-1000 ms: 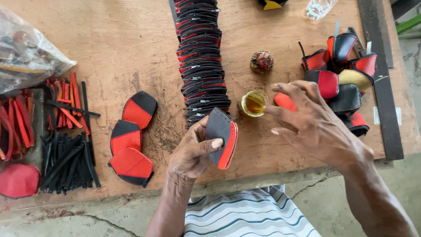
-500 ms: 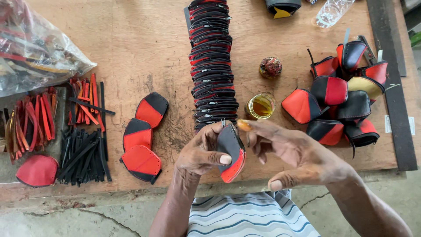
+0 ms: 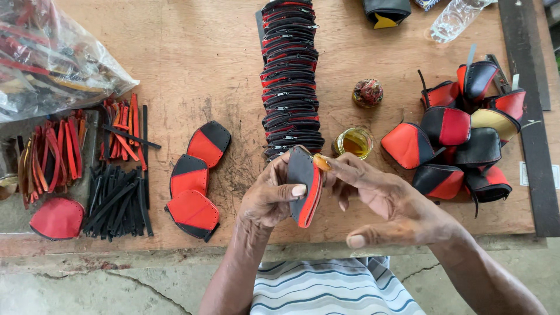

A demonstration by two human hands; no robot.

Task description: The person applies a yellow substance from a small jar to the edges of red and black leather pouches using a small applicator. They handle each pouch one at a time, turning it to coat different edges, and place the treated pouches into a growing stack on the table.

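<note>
Fingers rub leather piece edge.

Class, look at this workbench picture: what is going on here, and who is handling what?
A person at a wooden workbench holds a black-and-red leather panel on edge in the left hand. The right hand touches a fingertip with amber glue on it to the panel's top edge. A small open tin of amber glue sits just beyond. Three similar flat panels lie to the left, a long row of zippered pieces runs up the middle, and finished pouches are heaped to the right.
</note>
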